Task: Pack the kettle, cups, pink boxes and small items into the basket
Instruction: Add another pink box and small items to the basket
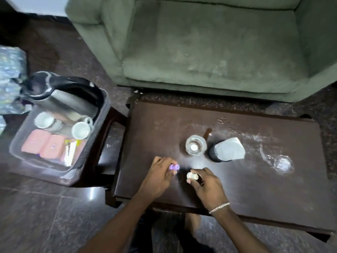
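Observation:
The grey basket (102, 114) stands at the left on a low stool. Inside it are the steel kettle (62, 99) with a black lid, two white cups (81, 130) and pink boxes (45, 145). Over the near part of the dark table (255, 189), my left hand (160, 178) is shut on a small purple item (174, 167). My right hand (207, 185) holds a small white and pink item (192, 176) beside it. The two hands are close together, a little apart.
A clear glass (196, 145) with something white in it and a black cup with a grey paper cover (226, 149) stand on the table. Another glass object (280, 162) lies at the right. A green sofa (200, 42) is behind the table. Wrapped packs (11, 70) sit at far left.

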Available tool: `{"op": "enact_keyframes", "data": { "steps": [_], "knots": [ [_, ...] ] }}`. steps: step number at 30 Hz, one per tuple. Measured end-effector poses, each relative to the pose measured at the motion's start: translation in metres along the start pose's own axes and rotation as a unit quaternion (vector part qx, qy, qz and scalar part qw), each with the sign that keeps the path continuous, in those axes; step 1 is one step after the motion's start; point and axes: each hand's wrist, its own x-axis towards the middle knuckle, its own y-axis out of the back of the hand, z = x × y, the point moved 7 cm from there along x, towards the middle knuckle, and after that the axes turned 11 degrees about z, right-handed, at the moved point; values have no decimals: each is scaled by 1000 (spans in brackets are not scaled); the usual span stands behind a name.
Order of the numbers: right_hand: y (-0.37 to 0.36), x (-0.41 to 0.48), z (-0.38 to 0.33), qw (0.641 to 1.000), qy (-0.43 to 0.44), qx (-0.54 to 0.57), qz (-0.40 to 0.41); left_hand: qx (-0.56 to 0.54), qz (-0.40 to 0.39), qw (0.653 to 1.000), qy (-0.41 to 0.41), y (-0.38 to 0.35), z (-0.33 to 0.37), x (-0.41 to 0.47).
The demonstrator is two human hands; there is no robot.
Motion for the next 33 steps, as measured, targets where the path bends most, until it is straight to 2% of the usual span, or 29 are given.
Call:
{"op": "enact_keyframes", "data": {
  "steps": [8,13,16,20,25,29,33],
  "knots": [
    [-88,12,-153,992,97,61,-51,17,166,980,109,182,-76,-14],
    [-147,15,-244,979,160,89,-85,59,241,959,137,284,-125,-27],
    [-182,20,-293,974,184,94,-96,78,270,941,190,325,-163,-38],
    [-233,32,-350,962,227,70,-136,70,292,924,237,353,-205,-45],
    [-299,53,-403,934,303,-47,-182,85,273,928,239,362,-246,-45],
    [-339,59,-416,901,351,-129,-218,125,268,929,222,358,-260,-43],
    [-356,61,-415,893,367,-149,-213,138,255,932,217,354,-268,-42]
  ]
}}
